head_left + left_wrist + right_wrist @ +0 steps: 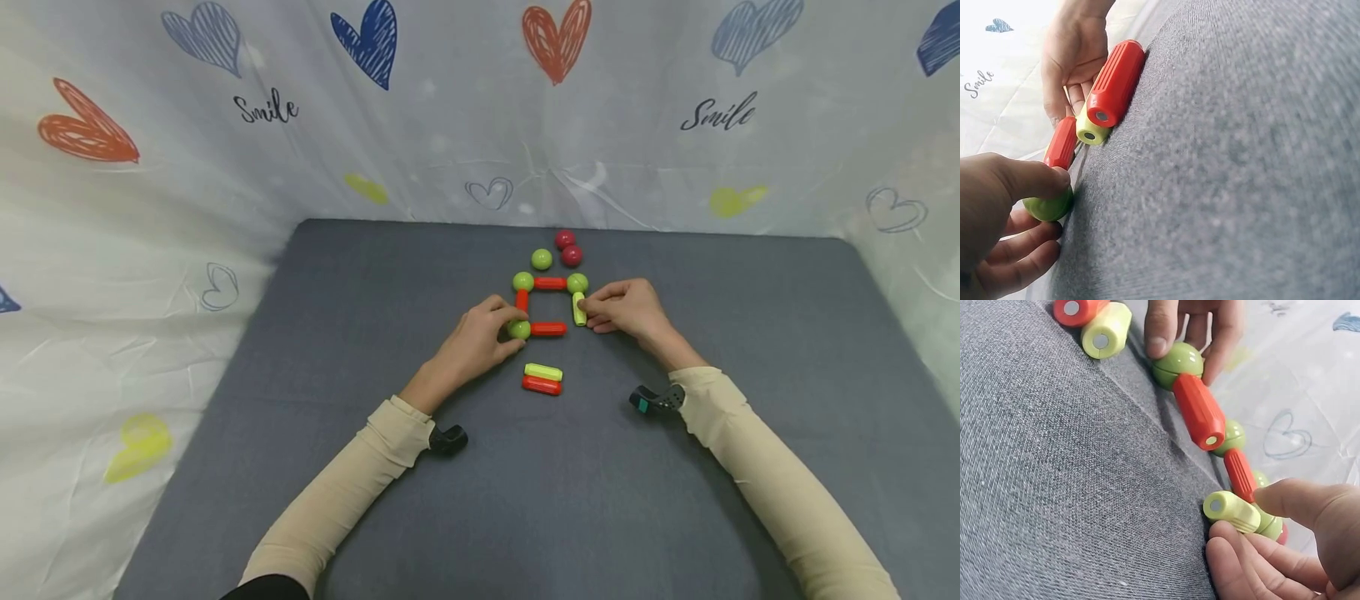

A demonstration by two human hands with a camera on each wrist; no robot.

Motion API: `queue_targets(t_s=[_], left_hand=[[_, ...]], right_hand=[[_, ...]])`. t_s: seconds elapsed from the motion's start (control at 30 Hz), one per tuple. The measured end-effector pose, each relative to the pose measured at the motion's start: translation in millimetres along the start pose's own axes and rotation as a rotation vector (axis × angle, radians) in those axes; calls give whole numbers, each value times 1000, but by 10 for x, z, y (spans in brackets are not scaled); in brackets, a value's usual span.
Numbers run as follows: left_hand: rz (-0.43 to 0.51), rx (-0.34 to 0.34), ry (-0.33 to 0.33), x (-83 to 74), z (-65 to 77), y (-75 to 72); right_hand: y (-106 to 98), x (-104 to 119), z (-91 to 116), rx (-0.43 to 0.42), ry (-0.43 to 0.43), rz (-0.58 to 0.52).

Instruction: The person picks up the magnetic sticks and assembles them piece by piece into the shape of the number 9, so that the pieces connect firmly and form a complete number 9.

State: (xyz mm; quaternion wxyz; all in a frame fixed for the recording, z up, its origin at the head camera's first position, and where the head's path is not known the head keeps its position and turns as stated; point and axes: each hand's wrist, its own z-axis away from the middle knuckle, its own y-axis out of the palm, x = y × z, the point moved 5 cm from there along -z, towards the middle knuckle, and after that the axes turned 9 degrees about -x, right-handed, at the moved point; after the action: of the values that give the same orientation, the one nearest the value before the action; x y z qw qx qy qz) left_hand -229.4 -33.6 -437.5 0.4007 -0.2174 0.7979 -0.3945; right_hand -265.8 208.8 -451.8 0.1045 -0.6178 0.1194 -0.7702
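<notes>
A square-like frame of magnetic rods and balls lies on the cloth. My left hand (472,340) grips the green ball (1179,364) at its near left corner, thumb on one side and fingers on the other. From that ball a red rod (549,329) extends right, its magnet end free. Another red rod (522,298) runs to the far left green ball (523,282), and a red rod (551,283) spans to the far right green ball (577,283). My right hand (628,313) pinches a yellow-green rod (1233,509) whose far end meets that ball; its near end is free.
Closer to me, a loose yellow-green rod (543,372) and red rod (542,386) lie side by side. Beyond the frame sit a green ball (542,259) and two dark red balls (572,256). A heart-printed white sheet (450,125) hangs behind the grey cloth (525,500).
</notes>
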Motion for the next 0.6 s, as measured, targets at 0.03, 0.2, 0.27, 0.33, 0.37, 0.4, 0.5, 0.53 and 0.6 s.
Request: queue_targets(t_s=[0.03,0.2,0.27,0.33,0.37,0.4,0.5,0.53,0.6], left_hand=[[-1,0,-1,5,0,0],[2,2,-4,21,2,-6],[5,2,-6,24,5,-11],[2,2,-6,30,7,-11],[1,2,-6,31,9,-12],[-1,2,-5,32,9,-12],[-5,1,-1,38,10,-9],[-2,0,-1,37,9,-10],[2,-2,1,43,6,-7]], right_hand=[[2,4,0,0,1,-2],[12,13,-2,6,6,-6],[14,14,-5,10,9,-6],[12,18,-7,14,12,-6],[8,22,-9,12,12,-8],[1,29,-12,6,10,-11],[-46,66,-32,-59,-16,-18],[-68,83,-43,-88,-37,-17],[-113,129,-74,-158,-95,3]])
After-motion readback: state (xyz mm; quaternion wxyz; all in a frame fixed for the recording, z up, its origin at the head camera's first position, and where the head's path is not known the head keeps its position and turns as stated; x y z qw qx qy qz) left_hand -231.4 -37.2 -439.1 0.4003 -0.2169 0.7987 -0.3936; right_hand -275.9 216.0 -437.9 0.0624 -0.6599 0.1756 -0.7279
